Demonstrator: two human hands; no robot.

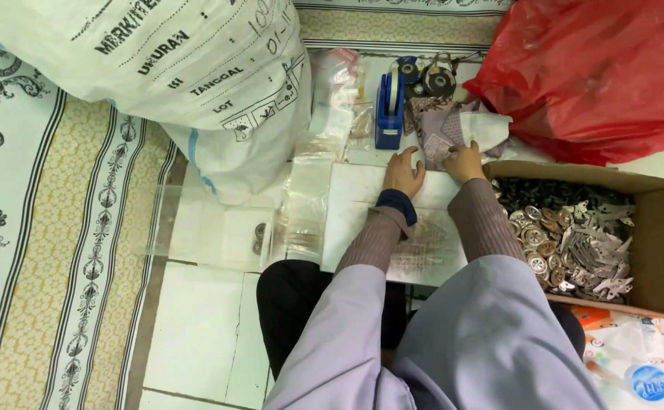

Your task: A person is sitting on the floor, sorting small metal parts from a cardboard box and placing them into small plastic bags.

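Pressing flat on one white board [362, 199] laid on the tiled floor [195, 326]: left hand [402, 173], fingers spread and released, palm down near the board's far edge. Beside it, right hand [464, 162], fingers curled onto the edge of one small clear packet [440, 148] at the board's far right corner; whether actually pinching it, cannot tell. Just past that far edge, one blue tape dispenser [389, 111] standing upright, with two dark tape rolls [425, 76] close behind it. Off the board's left edge, one loose pile of clear plastic bags [307, 199], and further left one clear tray [218, 237] holding a couple of small round metal pieces. Against the board's right edge, one open cardboard box [660, 235], filled with grey metal parts [575, 243] too many and too tangled to count: round discs toward the left, flat shaped pieces toward the right. At the far left, one large white sack [157, 68] with printing; at the far right, one red plastic bag [597, 72]. Along the left, one patterned mat [36, 228].
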